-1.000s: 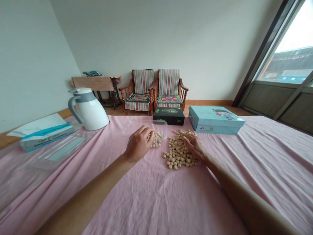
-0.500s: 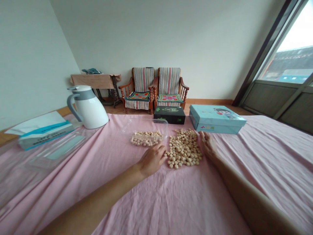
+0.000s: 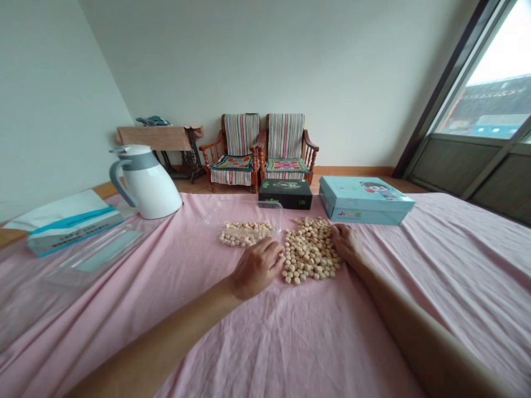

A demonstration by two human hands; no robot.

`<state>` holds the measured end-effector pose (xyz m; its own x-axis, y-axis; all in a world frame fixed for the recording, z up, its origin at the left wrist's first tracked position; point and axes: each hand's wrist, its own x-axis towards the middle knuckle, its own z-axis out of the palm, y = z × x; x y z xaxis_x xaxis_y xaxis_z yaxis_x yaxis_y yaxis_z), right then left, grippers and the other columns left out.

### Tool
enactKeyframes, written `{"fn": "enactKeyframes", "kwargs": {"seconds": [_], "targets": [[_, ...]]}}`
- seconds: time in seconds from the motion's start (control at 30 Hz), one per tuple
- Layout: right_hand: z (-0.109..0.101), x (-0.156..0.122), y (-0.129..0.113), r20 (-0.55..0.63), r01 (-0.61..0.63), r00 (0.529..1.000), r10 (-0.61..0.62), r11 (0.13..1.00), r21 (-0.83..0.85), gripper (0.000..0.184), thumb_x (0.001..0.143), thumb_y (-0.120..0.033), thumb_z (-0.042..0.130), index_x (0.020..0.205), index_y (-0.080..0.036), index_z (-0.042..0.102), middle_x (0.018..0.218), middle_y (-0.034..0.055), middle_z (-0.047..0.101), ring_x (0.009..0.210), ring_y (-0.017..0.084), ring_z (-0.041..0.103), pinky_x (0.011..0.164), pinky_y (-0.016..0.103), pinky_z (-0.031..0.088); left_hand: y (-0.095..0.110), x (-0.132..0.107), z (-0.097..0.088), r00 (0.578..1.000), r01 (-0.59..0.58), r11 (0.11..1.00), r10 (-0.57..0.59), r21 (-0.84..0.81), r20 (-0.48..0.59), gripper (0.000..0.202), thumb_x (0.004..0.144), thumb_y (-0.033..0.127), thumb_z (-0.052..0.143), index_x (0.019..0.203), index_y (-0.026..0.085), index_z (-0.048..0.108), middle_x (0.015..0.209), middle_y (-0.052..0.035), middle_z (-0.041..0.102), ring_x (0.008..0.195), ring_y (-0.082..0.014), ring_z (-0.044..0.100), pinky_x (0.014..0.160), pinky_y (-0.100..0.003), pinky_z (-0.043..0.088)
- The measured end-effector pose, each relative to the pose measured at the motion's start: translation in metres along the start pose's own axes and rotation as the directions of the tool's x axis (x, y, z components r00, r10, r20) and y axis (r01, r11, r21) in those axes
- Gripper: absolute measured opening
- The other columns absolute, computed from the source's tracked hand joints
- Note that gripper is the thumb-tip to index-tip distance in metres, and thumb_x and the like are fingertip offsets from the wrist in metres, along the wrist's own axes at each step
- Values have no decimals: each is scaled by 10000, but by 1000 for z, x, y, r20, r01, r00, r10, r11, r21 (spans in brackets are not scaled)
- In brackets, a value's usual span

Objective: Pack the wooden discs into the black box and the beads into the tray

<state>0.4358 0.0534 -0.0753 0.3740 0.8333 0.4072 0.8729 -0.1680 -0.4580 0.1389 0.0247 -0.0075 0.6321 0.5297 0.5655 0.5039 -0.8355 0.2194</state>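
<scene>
A loose pile of small round beige pieces lies on the pink cloth. At the pile's left edge, my left hand is closed in a pinch, with a pale piece just showing at the fingertips. Behind that hand, a clear plastic clamshell box stands with its lid up and more of the same pieces inside. My right hand rests against the pile's right side, fingers stretched forward and close together, touching the outer pieces. Its fingertips are partly unclear.
A black box and a light blue box stand behind the pile. On the left are a white jug, a tissue pack and a clear plastic package. Two wooden armchairs stand beyond the cloth's far edge.
My left hand has turned slightly and pinches a piece at the pile's left edge. My right hand has shifted slightly left against the pile. The whole view has moved a little.
</scene>
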Motion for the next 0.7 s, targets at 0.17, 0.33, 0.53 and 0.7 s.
{"fn": "enactKeyframes", "kwargs": {"seconds": [0.17,0.33,0.53,0.7], "targets": [[2,1,2,4,-8,1000,8,1000,-6,410,889,-390,348,981,-167,679,975,129,691,913,241,616,771,330,436,-20,23,-39,929,74,982,-4,175,-370,47,870,196,510,882,185,555,860,-47,624,848,-192,575,797,-334,468],[2,0,1,13,-17,1000,17,1000,-7,372,870,-360,380,982,-171,680,985,119,690,910,238,616,776,335,438,-35,20,-41,901,63,972,42,225,-431,168,881,207,511,1041,177,554,996,-77,640,967,-216,570,884,-372,464],[2,0,1,14,-11,1000,12,1000,-11,346,850,-330,416,1002,-158,675,1025,126,683,962,249,603,829,352,435,-12,-4,-2,976,-208,972,200,111,81,184,899,132,452,1027,169,579,966,-61,636,923,-170,598,836,-301,491],[7,1,4,17,-8,1000,8,999,-42,343,846,-320,435,1031,-153,671,1042,123,678,974,234,604,844,337,434,-15,-10,26,984,-21,999,14,40,177,236,851,81,518,1068,158,569,1019,-57,619,985,-178,568,884,-306,475]]}}
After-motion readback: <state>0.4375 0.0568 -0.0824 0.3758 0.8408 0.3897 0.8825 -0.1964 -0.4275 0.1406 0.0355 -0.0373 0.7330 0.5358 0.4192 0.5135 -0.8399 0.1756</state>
